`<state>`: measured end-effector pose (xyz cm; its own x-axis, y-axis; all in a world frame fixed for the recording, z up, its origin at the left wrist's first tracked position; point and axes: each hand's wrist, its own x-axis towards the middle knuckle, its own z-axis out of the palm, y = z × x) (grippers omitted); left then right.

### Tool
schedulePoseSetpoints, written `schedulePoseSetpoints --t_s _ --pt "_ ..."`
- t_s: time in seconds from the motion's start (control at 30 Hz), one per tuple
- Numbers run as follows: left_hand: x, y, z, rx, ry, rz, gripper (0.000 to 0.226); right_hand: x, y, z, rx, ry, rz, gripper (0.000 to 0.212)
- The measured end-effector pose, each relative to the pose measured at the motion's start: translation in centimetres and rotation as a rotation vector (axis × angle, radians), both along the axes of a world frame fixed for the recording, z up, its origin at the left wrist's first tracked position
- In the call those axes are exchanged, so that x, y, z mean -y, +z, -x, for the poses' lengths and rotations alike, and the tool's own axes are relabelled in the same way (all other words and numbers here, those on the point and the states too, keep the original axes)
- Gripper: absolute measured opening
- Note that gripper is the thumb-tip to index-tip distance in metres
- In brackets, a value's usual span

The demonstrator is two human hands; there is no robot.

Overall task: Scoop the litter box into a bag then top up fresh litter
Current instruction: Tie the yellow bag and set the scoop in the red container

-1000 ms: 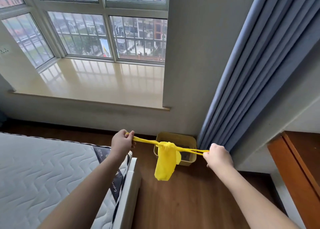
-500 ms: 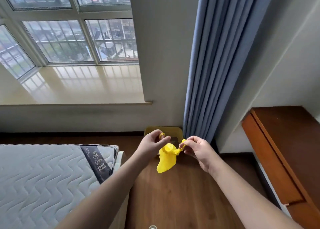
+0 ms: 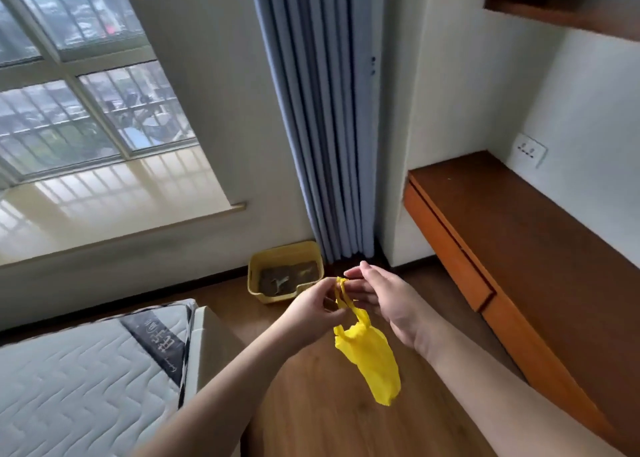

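The litter box point(image 3: 286, 272) sits on the floor point(image 3: 346, 415) in a corner: wall behind it, curtain point(image 3: 325, 117) touching its right rear, so it opens only toward the front and left. In front of the box, bare floor forms a lane, bounded left by the bed point(image 3: 90, 380) and right by the tabletop point(image 3: 512, 235). Both hands and the hanging bag point(image 3: 372, 356) occupy the air above that lane.

Daylight pours through a gridded window point(image 3: 86, 110) onto a glossy sill point(image 3: 114, 207). Blue curtain point(image 3: 322, 117) hangs bunched, cream walls, wooden floor point(image 3: 339, 415), quilted mattress point(image 3: 79, 380) left, brown worktop point(image 3: 526, 235) right.
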<state>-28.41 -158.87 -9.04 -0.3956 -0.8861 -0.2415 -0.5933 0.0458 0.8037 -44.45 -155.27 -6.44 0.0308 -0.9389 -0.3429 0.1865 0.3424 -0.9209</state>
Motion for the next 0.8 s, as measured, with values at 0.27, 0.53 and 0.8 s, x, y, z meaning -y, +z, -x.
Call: schedulePoseSetpoints --t_s 0.27,0.53,0.8 --pt "-6.8 -0.5 6.7 -0.008 -0.312 0.031 0.039 -11.5 0.3 4.9 -0.46 -0.239 0.018 0.013" --pt "-17.6 -4.0 12.6 -0.05 -0.628 -0.039 0.039 -26.2 -4.0 7.4 -0.629 -0.546 -0.119 0.01" --pt "-33.3 -4.8 18.9 0.026 -0.937 -0.016 0.037 -44.3 -7.3 9.6 -0.491 -0.844 -0.284 0.015"
